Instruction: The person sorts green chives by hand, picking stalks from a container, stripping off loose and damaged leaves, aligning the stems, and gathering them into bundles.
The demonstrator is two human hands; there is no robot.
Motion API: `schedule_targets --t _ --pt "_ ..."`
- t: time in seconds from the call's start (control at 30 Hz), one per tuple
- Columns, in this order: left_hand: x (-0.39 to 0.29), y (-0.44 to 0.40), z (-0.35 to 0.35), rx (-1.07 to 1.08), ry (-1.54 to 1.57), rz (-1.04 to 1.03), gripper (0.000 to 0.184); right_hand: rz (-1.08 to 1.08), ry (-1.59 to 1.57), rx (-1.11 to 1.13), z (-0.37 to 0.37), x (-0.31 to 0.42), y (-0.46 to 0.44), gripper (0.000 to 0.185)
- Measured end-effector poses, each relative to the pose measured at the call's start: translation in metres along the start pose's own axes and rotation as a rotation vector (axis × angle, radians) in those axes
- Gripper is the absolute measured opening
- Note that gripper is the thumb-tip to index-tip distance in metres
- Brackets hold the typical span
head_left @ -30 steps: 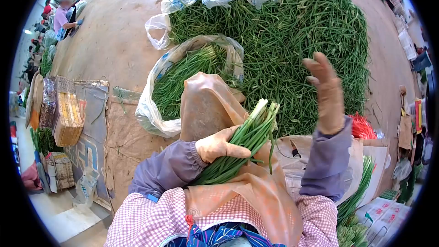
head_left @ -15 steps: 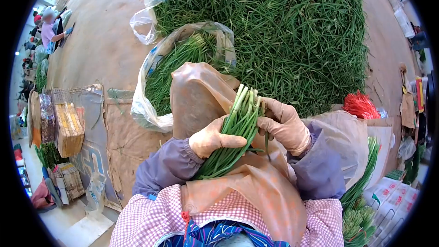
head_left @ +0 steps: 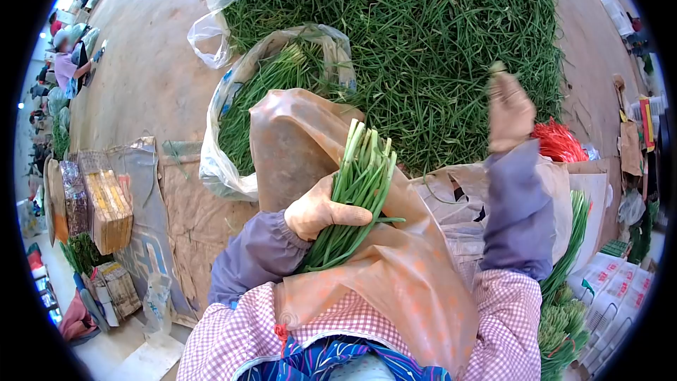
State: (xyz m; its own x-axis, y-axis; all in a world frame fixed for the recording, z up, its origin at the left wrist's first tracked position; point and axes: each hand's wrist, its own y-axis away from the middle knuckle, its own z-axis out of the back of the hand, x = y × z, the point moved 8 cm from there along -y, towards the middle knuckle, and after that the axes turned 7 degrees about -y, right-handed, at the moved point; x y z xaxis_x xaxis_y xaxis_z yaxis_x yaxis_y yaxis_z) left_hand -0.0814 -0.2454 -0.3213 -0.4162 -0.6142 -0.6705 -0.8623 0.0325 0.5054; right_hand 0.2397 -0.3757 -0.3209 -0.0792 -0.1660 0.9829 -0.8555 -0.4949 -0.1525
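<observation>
My left hand (head_left: 319, 210), in a pale glove, is closed around a bunch of chives (head_left: 358, 187) held over my lap. The pale cut ends point up and away from me, and the green leaves hang down towards the apron (head_left: 381, 289). One loose leaf sticks out to the right of the bunch. Over the right side of the large heap of chives (head_left: 423, 49) is my gloved right hand (head_left: 512, 113), its fingers smeared by motion. A small pale green spot shows at its fingertips; whether it is held cannot be made out.
A plastic bag of chives (head_left: 206, 159) stands left of my knee. Red ties (head_left: 557, 142) lie right of the heap. Tied bundles (head_left: 563, 324) are stacked at my right side. Cardboard boxes (head_left: 109, 208) stand on the left. A person (head_left: 67, 63) is far left.
My right hand has left the bunch and moved up and right, over the heap. My left hand keeps its hold on the bunch. The view has shifted slightly.
</observation>
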Motion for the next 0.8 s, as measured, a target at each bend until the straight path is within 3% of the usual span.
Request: schedule_targets --t 0.03,0.1,0.13,0.17,0.23,0.27,0.33,0.37,0.43,0.53,0.63,0.7,0.8 --pt "0.0 0.001 0.0 0.005 0.012 0.011 0.057 0.117 0.626 -0.1 0.028 0.008 -0.013 0.032" --pt "-0.007 0.0 -0.002 -0.035 -0.012 -0.027 0.059 -0.192 1.474 -0.085 0.03 0.02 -0.01 0.041" --pt "-0.007 -0.001 -0.003 -0.028 -0.008 -0.023 0.059 -0.036 0.922 -0.072 0.031 0.001 0.003 0.049" --pt "-0.007 -0.002 -0.004 -0.02 -0.002 -0.017 0.059 -0.218 0.355 0.024 -0.015 0.014 0.026 0.048" --pt "-0.004 -0.007 -0.004 -0.038 -0.064 -0.042 0.06 -0.286 -0.028 0.316 -0.086 0.037 0.062 0.031" --pt "-0.004 -0.009 -0.004 -0.047 -0.099 -0.057 0.06 -0.331 -0.026 0.355 -0.11 0.048 0.08 0.027" --pt "-0.007 -0.007 -0.007 -0.079 -0.106 -0.051 0.06 0.073 0.347 0.512 -0.147 0.075 0.096 0.033" --pt "-0.009 -0.006 -0.008 -0.092 -0.112 -0.052 0.06 0.151 0.555 0.573 -0.161 0.082 0.101 0.031" --pt "-0.003 -0.011 -0.004 -0.057 -0.142 -0.1 0.062 -0.031 0.569 0.6 -0.167 0.068 0.104 0.025" --pt "-0.005 -0.008 -0.006 -0.08 -0.106 -0.115 0.065 -0.131 0.41 0.574 -0.161 0.058 0.104 0.015" --pt "-0.006 -0.011 -0.009 -0.062 -0.102 -0.117 0.067 -0.086 0.227 0.602 -0.153 0.048 0.099 0.005" --pt "-0.007 -0.012 -0.011 -0.044 -0.101 -0.132 0.068 -0.413 -0.263 0.45 -0.143 0.024 0.099 0.006" --pt "-0.002 -0.012 -0.009 -0.012 -0.084 -0.094 0.067 -0.462 -0.491 0.099 -0.101 0.006 0.075 0.008"
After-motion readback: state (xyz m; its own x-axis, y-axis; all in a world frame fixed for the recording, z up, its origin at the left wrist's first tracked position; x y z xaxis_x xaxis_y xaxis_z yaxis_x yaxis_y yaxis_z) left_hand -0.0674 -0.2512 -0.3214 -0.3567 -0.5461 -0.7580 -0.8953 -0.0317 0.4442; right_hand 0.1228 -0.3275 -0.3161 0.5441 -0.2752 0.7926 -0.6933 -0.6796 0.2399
